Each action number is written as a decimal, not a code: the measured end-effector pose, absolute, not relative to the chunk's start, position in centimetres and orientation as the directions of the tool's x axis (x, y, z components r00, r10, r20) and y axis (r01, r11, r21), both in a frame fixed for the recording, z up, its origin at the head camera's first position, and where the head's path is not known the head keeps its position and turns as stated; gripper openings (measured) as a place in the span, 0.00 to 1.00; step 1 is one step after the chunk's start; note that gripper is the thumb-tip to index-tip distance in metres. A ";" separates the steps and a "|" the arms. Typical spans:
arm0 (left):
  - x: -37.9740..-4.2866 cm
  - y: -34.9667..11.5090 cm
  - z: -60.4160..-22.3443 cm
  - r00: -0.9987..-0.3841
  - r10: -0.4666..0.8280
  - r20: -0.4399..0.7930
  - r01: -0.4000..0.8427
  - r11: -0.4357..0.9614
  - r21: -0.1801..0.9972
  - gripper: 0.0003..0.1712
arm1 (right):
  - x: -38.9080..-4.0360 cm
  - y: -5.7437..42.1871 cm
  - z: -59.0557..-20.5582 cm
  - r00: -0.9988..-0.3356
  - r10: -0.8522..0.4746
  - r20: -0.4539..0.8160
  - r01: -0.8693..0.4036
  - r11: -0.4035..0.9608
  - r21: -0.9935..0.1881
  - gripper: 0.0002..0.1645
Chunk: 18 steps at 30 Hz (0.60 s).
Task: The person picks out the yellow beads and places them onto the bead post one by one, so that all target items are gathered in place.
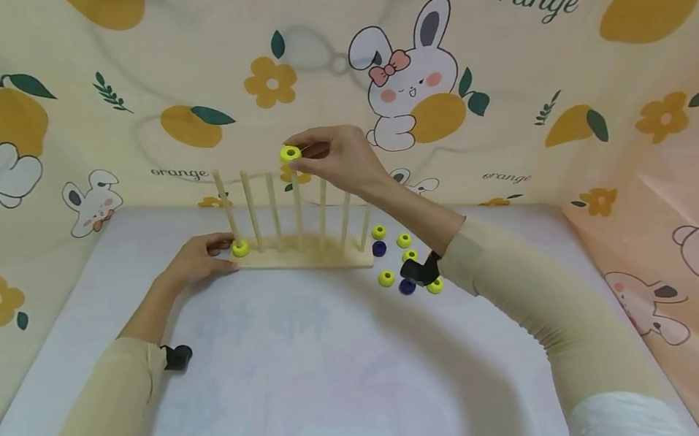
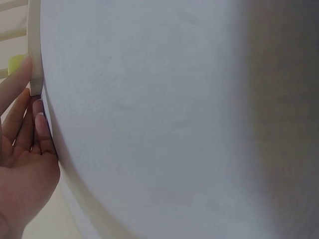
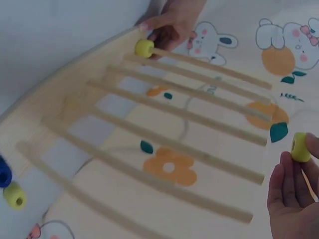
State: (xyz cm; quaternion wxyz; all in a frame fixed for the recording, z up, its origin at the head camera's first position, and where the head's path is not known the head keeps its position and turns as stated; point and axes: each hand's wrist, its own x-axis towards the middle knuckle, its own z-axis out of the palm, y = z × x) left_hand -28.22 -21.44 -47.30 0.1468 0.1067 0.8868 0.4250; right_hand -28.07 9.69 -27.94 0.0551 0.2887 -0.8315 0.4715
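Note:
A pale wooden peg rack [image 1: 302, 259], with several upright pegs in a row, stands on the white table. At its left end my left hand [image 1: 192, 259] grips the base; the left wrist view has the thumb on one side and the fingers [image 2: 44, 127] at the end. One yellow bead [image 1: 240, 248] sits at the foot of the leftmost peg, beside that hand. Between thumb and fingers, my right hand [image 1: 344, 158] pinches another yellow bead [image 1: 290, 153], up by the top of a middle peg. In the right wrist view this held bead [image 3: 300, 148] is apart from the peg tips.
Right of the rack lie loose yellow beads [image 1: 387, 278] and two dark blue beads [image 1: 407, 286], partly under the right forearm. A printed cloth [image 1: 308, 2] with rabbits and oranges hangs behind and around the table [image 1: 292, 387]. Each wrist wears a black camera [image 1: 177, 358].

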 end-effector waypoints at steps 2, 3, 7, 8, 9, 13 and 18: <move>-28.3 -21.5 -47.3 -0.934 0.312 -0.172 0.063 0.618 0.783 0.42 | -28.3 9.0 -28.0 -0.828 -0.435 0.353 -0.523 0.377 -0.764 0.17; -28.3 -21.5 -47.3 -0.934 0.312 -0.172 0.062 0.617 0.785 0.42 | -28.4 8.6 -28.0 -0.829 -0.438 0.346 -0.518 0.372 -0.770 0.17; -28.2 -21.5 -47.2 -0.933 0.312 -0.177 0.056 0.613 0.788 0.42 | -28.8 7.3 -28.0 -0.833 -0.450 0.322 -0.501 0.369 -0.783 0.17; -28.2 -21.5 -47.1 -0.934 0.312 -0.176 0.056 0.614 0.788 0.42 | -28.9 6.9 -28.0 -0.834 -0.453 0.314 -0.496 0.370 -0.785 0.17; -28.2 -21.5 -47.1 -0.934 0.311 -0.176 0.056 0.614 0.787 0.42 | -29.0 6.6 -28.0 -0.836 -0.456 0.305 -0.490 0.370 -0.790 0.17; -28.2 -21.5 -47.1 -0.934 0.313 -0.173 0.060 0.614 0.787 0.41 | -29.4 5.3 -27.9 -0.843 -0.463 0.275 -0.468 0.377 -0.800 0.17; -28.3 -21.4 -47.3 -0.932 0.322 -0.170 0.065 0.608 0.792 0.41 | -29.8 3.8 -28.0 -0.855 -0.473 0.214 -0.424 0.396 -0.815 0.18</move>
